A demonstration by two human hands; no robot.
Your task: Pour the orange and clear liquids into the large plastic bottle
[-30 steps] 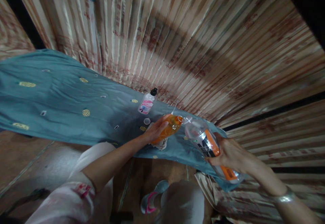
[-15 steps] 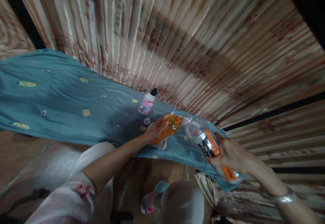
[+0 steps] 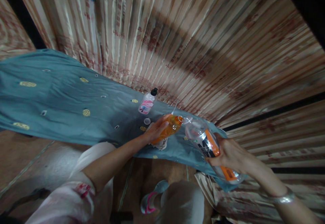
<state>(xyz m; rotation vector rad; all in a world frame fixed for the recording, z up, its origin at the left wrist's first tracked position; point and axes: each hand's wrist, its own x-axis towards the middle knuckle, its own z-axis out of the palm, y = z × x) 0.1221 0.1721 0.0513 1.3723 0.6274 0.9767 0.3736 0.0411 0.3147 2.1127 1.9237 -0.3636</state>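
My left hand (image 3: 154, 131) grips a small bottle of orange liquid (image 3: 170, 126), tilted with its open neck to the right. My right hand (image 3: 231, 155) holds a large clear bottle with an orange and black label (image 3: 208, 142), tipped so its mouth meets the small bottle's neck. Both are over a teal cloth (image 3: 66, 105) that covers a table. Under the small bottle lies a white rag (image 3: 160, 144).
A small pink-labelled bottle with a black cap (image 3: 147, 102) stands on the cloth near the striped curtain (image 3: 193, 37). A small white cap (image 3: 147, 121) lies beside it. My knee and a shoe (image 3: 149, 200) are below the table edge.
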